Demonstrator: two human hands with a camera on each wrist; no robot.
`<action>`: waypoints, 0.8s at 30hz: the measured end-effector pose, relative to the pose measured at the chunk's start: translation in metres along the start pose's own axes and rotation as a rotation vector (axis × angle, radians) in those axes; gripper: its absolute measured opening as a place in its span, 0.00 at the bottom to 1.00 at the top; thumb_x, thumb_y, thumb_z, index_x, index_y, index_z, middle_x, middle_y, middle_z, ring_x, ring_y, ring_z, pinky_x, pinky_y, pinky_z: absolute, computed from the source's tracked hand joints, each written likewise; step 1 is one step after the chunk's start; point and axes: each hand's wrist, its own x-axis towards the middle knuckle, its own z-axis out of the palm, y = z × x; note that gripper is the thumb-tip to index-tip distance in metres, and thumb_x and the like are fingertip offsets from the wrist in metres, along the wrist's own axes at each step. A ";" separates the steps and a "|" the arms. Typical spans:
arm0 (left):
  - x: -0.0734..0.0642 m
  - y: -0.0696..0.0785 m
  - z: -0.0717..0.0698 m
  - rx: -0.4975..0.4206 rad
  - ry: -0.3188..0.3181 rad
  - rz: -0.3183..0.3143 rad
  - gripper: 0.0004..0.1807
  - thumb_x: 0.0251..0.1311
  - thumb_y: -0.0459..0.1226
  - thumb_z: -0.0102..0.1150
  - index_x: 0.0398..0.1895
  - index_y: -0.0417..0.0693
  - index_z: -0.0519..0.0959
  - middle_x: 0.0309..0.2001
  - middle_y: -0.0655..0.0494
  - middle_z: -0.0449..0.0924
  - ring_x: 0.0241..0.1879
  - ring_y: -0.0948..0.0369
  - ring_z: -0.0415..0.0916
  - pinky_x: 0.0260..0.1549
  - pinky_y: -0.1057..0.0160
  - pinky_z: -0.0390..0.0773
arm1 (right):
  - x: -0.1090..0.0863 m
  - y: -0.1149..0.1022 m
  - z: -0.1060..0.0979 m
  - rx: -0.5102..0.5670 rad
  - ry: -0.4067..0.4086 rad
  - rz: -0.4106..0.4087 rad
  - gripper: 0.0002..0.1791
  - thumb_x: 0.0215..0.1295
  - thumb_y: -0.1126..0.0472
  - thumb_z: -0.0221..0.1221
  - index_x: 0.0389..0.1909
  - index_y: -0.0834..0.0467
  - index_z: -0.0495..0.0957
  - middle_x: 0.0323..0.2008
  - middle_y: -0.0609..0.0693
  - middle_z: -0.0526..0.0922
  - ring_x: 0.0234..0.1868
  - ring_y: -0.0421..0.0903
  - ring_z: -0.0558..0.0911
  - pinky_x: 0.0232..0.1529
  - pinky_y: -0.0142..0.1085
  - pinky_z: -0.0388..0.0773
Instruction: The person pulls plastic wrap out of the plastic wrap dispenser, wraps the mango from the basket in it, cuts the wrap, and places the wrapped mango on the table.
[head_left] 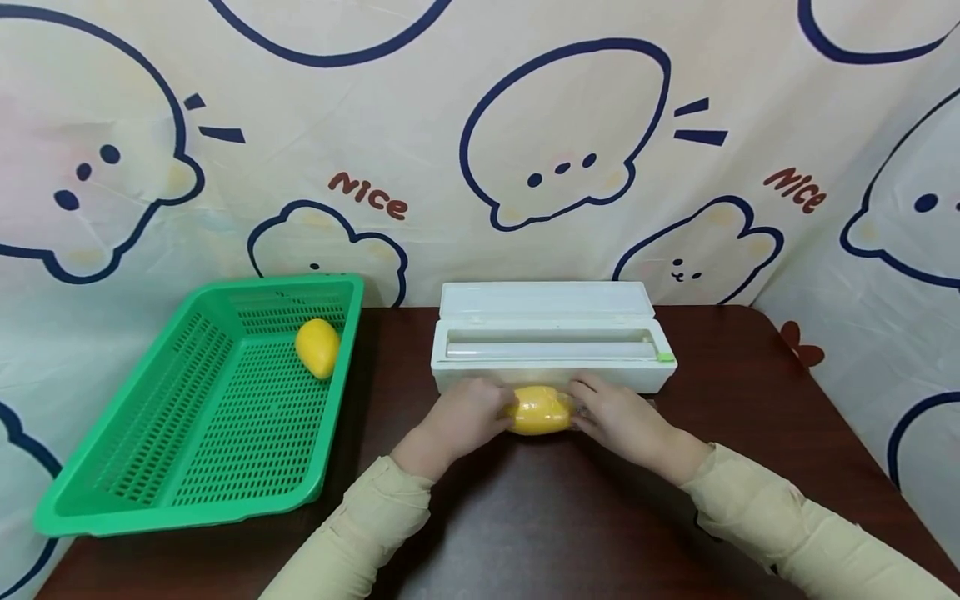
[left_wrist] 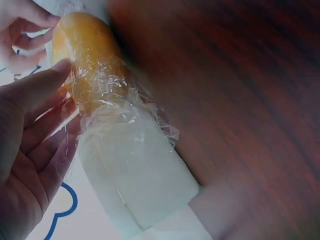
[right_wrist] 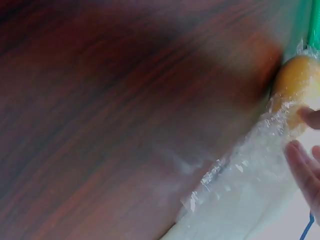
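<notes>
A yellow mango [head_left: 542, 410], wrapped in clear cling film [left_wrist: 112, 82], is held in front of the white film box on the dark table. At its left end my left hand [head_left: 465, 417] pinches it, thumb on the near side and fingers behind. My right hand [head_left: 626, 423] grips the opposite end; in the right wrist view its thumb [right_wrist: 311, 117] presses on the fruit. Loose, crinkled film [right_wrist: 240, 165] trails off both ends. My fingertips are partly hidden in the head view.
The white cling film box [head_left: 555, 377] stands behind my hands, lid [head_left: 547, 300] raised, a film roll [head_left: 547, 350] inside. A green plastic basket [head_left: 232, 425] sits at the left with another yellow mango [head_left: 318, 348] in it. A patterned cloth [head_left: 420, 125] hangs behind the table [head_left: 562, 517].
</notes>
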 end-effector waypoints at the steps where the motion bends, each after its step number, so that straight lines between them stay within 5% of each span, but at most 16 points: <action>1: -0.001 0.001 0.000 0.000 0.004 -0.006 0.06 0.54 0.32 0.75 0.30 0.45 0.84 0.29 0.56 0.82 0.30 0.58 0.79 0.33 0.61 0.79 | 0.000 0.000 -0.001 0.003 -0.021 0.034 0.28 0.55 0.67 0.76 0.56 0.64 0.78 0.50 0.55 0.79 0.34 0.45 0.85 0.34 0.35 0.83; 10: 0.000 0.006 0.001 -0.003 0.009 -0.109 0.08 0.53 0.31 0.76 0.28 0.45 0.83 0.28 0.53 0.82 0.30 0.56 0.82 0.30 0.60 0.81 | 0.002 0.004 -0.004 -0.038 -0.178 0.084 0.27 0.54 0.59 0.77 0.53 0.68 0.83 0.37 0.57 0.88 0.33 0.48 0.86 0.34 0.40 0.83; 16: 0.002 0.004 0.002 0.000 -0.037 -0.168 0.08 0.54 0.34 0.77 0.27 0.45 0.84 0.28 0.53 0.83 0.31 0.57 0.82 0.31 0.61 0.81 | 0.010 0.003 0.003 -0.028 -0.183 0.131 0.21 0.49 0.58 0.80 0.40 0.60 0.81 0.30 0.48 0.83 0.31 0.46 0.82 0.33 0.41 0.80; 24: 0.000 0.007 0.000 0.017 -0.022 -0.171 0.13 0.54 0.34 0.76 0.20 0.48 0.78 0.22 0.57 0.77 0.26 0.57 0.79 0.25 0.60 0.78 | 0.022 -0.005 0.012 -0.043 -0.199 0.176 0.30 0.46 0.46 0.81 0.39 0.62 0.79 0.28 0.48 0.80 0.29 0.45 0.81 0.30 0.41 0.80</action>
